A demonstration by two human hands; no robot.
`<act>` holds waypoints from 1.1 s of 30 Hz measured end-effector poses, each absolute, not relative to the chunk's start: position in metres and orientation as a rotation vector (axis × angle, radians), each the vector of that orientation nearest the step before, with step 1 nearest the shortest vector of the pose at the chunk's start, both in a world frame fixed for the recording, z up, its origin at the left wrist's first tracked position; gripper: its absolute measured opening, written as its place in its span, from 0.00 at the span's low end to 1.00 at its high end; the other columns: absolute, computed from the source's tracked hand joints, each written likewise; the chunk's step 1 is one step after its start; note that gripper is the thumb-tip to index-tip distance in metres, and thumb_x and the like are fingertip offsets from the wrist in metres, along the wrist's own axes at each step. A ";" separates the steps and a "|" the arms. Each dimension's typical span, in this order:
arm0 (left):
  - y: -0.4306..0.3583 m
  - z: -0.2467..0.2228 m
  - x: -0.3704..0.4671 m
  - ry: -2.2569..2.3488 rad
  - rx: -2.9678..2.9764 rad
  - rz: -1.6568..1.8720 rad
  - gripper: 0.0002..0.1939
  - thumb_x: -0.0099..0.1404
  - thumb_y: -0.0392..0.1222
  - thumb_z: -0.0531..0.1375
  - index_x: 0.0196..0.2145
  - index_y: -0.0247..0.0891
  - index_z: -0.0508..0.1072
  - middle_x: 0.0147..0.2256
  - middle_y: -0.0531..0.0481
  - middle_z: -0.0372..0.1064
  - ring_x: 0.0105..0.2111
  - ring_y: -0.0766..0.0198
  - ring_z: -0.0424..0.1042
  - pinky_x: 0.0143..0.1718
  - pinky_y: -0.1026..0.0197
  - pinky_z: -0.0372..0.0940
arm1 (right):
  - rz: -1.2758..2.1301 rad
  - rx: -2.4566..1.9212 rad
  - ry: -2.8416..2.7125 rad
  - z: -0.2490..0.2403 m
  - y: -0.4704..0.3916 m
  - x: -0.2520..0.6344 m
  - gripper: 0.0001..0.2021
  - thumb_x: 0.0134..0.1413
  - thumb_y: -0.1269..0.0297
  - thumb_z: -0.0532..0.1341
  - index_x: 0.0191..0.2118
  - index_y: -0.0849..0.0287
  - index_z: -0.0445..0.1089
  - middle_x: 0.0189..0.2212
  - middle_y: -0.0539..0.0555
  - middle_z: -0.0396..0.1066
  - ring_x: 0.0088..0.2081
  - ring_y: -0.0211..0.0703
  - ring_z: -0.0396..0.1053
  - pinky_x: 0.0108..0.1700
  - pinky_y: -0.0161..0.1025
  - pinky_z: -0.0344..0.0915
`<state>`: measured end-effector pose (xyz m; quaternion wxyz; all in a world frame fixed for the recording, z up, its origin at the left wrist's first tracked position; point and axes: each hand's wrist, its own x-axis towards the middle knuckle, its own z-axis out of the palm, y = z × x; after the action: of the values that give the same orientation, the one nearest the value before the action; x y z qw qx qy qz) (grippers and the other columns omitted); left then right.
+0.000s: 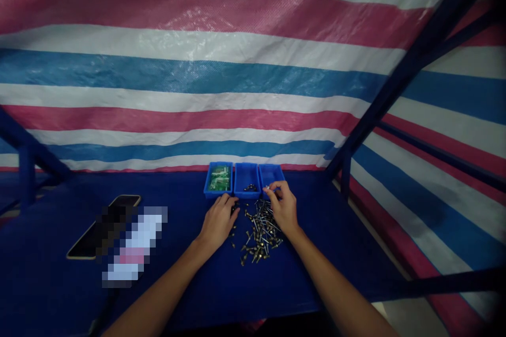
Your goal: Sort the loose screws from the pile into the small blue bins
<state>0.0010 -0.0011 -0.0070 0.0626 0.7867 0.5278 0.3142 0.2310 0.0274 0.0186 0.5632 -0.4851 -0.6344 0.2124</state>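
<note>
A loose pile of screws (263,229), with silvery shanks and brass-coloured ends, lies on the blue table between my hands. My right hand (283,208) is above the pile's right side, thumb and forefinger pinched on a small shiny piece (267,188) in front of the right blue bin (272,169). To the left of the pile, my left hand (218,221) rests low with curled fingers; something small and dark shows by its fingertips, too unclear to name. A few dark metal pieces (250,188) lie in the middle blue bin (247,172).
The left blue bin (206,184) holds green and clear pieces. A phone (85,239) lies at the left, beside a blurred-out bright object (136,245). Blue metal frame bars (379,97) flank the table (190,295); a striped tarp (221,76) hangs behind.
</note>
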 end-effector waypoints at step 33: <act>-0.006 0.017 0.010 1.413 2.145 1.149 0.11 0.77 0.47 0.57 0.46 0.44 0.77 0.39 0.49 0.75 0.39 0.57 0.73 0.44 0.54 0.70 | 0.016 -1.431 -1.618 0.010 0.036 0.240 0.18 0.75 0.52 0.53 0.43 0.56 0.75 0.35 0.55 0.76 0.35 0.47 0.73 0.35 0.39 0.62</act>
<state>0.0105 -0.0057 0.0171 0.1631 0.7521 0.4954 0.4028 0.2403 0.0359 0.0102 0.4712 -0.5843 -0.6607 0.0064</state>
